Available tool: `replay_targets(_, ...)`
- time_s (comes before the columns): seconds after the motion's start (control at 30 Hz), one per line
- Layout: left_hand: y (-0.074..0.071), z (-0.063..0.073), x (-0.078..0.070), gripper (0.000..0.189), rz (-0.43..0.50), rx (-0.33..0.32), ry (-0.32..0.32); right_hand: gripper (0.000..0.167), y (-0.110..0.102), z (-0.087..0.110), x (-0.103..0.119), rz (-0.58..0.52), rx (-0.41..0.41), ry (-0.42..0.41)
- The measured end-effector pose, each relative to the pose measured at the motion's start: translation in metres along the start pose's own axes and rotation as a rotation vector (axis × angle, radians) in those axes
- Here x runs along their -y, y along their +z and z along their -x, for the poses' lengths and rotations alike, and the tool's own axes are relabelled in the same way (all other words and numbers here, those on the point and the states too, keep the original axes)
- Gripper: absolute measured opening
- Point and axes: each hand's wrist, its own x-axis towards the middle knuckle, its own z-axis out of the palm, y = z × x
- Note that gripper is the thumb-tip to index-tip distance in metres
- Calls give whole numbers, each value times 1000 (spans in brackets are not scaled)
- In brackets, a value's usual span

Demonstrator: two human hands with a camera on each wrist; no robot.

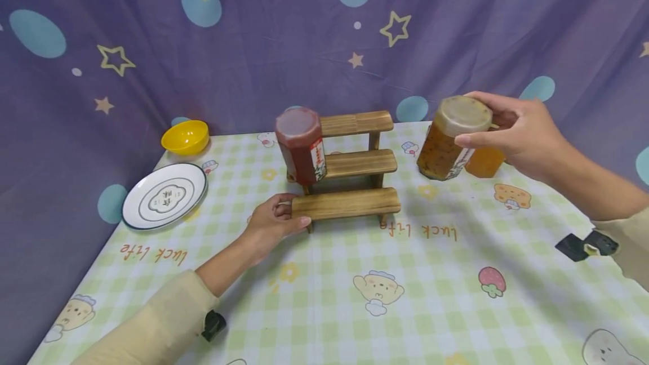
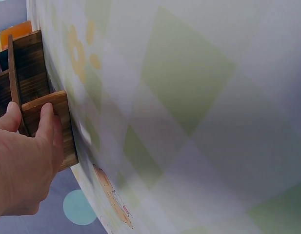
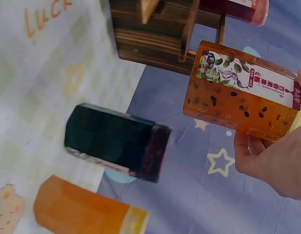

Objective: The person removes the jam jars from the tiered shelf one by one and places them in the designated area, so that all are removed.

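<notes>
A three-step wooden shelf (image 1: 350, 203) stands on the table. My left hand (image 1: 271, 224) grips the left end of its lowest step, thumb in front; the left wrist view shows fingers (image 2: 46, 119) against the wood. A red jam jar (image 1: 300, 148) is at the shelf's left end, overlapping the middle step. Right of the shelf, my right hand (image 1: 524, 128) holds a jar of orange jam with dark seeds (image 1: 441, 148) by its pale lid, raised and slightly tilted. Its printed label (image 3: 250, 75) faces the right wrist camera.
Behind the held jar are an orange jar (image 1: 485, 162) and a dark jar (image 3: 111, 141), the latter seen in the right wrist view. A white plate (image 1: 137, 207) and a yellow bowl (image 1: 185, 142) sit at the left. A purple curtain (image 1: 284, 44) hangs behind the table.
</notes>
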Motion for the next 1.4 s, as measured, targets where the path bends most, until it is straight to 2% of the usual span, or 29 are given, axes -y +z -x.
replay_targets(0.13, 0, 0, 1, 66, 0, -5, -1, 61, -6, 4, -11, 34, -30, 48)
replay_targets(0.23, 1, 0, 1, 66, 1, -4, -3, 63, -10, 7, -20, 113, -51, 78)
replay_targets(0.3, 1, 0, 1, 66, 3, -3, -5, 63, -12, 9, -26, 149, -55, 85)
replay_targets(0.43, 2, 0, 1, 66, 0, -9, -4, 63, -13, 13, -36, 137, -50, 78)
replay_targets(0.67, 2, 0, 1, 66, 0, -19, -3, 65, -13, 19, -50, 257, -53, 89)
replay_targets(1.13, 4, 0, -1, 66, 26, -21, 0, 79, -4, 25, -72, 242, -48, 164)
replay_targets(1.4, 2, 0, -1, 66, 29, -14, -4, 80, 2, 26, -82, 216, -17, 152)
